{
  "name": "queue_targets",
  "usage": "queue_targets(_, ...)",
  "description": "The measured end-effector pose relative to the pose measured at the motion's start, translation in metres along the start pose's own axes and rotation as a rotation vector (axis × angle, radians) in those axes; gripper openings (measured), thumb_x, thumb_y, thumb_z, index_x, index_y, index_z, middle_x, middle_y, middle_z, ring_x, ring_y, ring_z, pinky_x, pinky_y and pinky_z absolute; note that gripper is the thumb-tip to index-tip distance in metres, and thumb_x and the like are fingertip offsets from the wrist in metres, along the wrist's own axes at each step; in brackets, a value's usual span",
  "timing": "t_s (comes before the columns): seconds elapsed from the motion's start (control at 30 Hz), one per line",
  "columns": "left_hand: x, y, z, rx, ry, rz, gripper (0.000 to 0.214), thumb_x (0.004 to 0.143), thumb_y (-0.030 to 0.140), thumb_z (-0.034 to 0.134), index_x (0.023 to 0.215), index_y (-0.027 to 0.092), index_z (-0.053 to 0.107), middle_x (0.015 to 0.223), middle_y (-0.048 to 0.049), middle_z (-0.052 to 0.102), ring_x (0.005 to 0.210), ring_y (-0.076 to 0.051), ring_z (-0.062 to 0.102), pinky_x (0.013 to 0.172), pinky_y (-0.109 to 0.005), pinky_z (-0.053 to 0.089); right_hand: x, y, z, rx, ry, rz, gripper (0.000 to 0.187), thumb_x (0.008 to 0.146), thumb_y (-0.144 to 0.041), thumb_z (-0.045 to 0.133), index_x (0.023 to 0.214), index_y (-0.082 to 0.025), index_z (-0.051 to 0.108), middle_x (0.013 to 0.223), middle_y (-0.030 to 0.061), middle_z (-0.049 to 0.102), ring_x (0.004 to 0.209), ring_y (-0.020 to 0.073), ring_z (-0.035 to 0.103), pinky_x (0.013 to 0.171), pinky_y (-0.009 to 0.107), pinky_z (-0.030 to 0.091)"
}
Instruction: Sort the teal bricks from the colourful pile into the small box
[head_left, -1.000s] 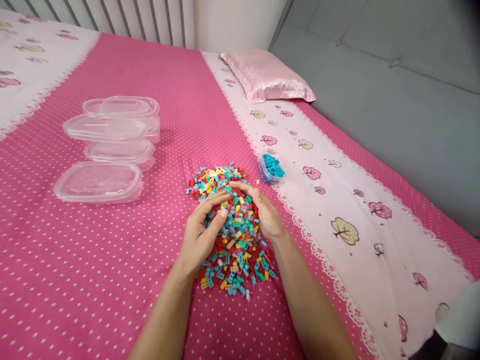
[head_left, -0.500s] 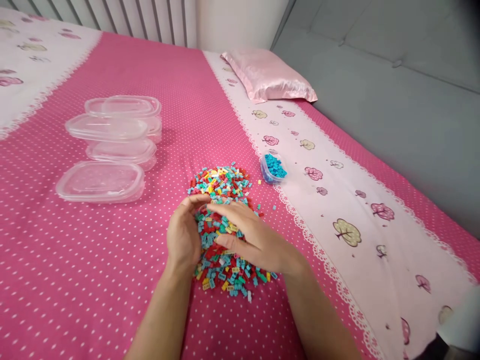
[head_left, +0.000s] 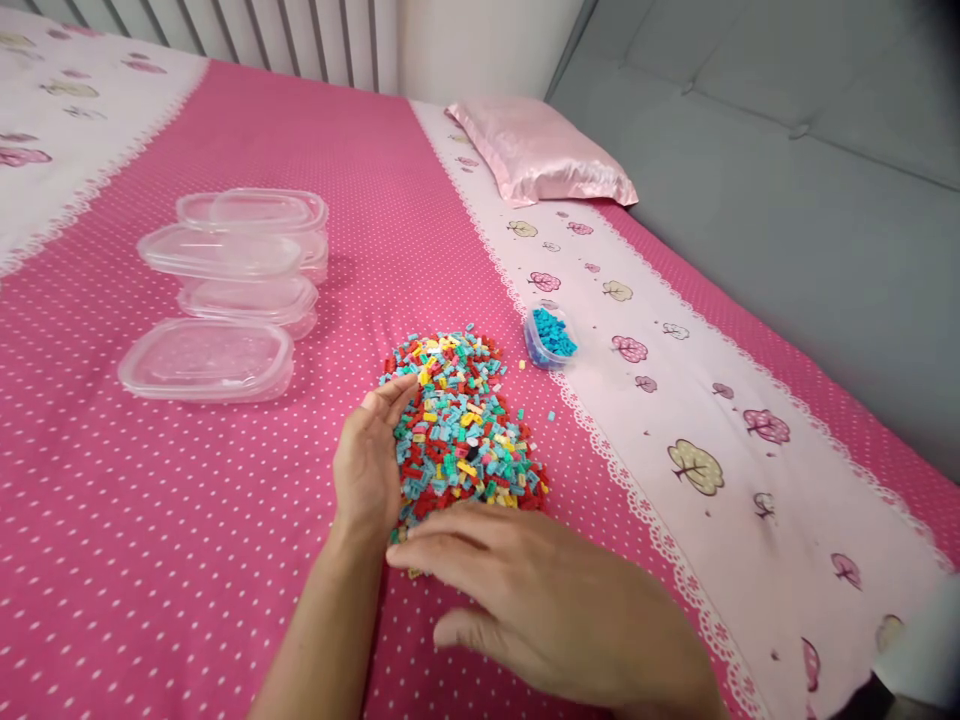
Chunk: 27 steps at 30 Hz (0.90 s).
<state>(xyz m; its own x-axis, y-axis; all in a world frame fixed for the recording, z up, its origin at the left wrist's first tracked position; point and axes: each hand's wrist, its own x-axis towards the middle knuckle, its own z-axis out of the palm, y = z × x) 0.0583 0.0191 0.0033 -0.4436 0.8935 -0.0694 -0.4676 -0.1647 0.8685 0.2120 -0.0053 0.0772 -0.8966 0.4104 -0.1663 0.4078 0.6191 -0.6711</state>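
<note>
— What changed just then?

— The right hand [head_left: 555,610] had pulled back off the pile of small bricks [head_left: 461,440] toward the near edge of the bed [head_left: 187,560]; half a second earlier it lay flat on top. Its fingers were spread, gripping nothing.

— And the left hand [head_left: 369,465]?

— It stayed cupped open against the pile's left side, touching the bricks. The pile sat mid-bed, looking gathered tighter, with the little tub of blue bricks [head_left: 551,337] beyond it and the clear containers [head_left: 225,290] off to the left.
</note>
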Motion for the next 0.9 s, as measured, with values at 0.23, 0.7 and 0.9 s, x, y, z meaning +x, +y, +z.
queue_targets(0.23,0.0,0.003,-0.003,-0.017,-0.031,-0.003,0.041,0.082,0.046,0.043,0.092,0.014,0.067,0.108,-0.0091,0.065,0.117,-0.024,0.051,0.108,-0.038,0.029,0.014,0.003,0.016,-0.068,-0.302,-0.032,0.03,0.088,-0.034,0.047,0.108,-0.018,0.063,0.097,0.0079,0.07,0.08,0.0194,0.066,0.066,0.029,0.047)
queue_targets(0.7,0.006,0.016,-0.012,-0.103,0.216,-0.12,0.042,0.077,0.05,0.043,0.078,0.016,0.067,0.089,-0.0076,0.069,0.093,-0.02,0.061,0.097,-0.033,0.04,0.03,0.025,0.024,0.0,-0.067,0.12,0.033,0.091,-0.025,0.038,0.119,-0.016,0.055,0.113,0.0111,0.065,0.105,0.0214,0.06,0.087,0.034,0.046)
queue_targets(0.9,0.007,0.014,-0.011,-0.051,0.234,-0.115,0.045,0.075,0.052,0.042,0.077,0.015,0.067,0.086,-0.0085,0.068,0.09,-0.021,0.061,0.092,-0.035,0.042,0.034,0.046,0.017,0.082,0.159,0.099,0.039,0.092,-0.022,0.037,0.13,-0.019,0.046,0.13,0.0103,0.054,0.12,0.021,0.05,0.1,0.039,0.041)
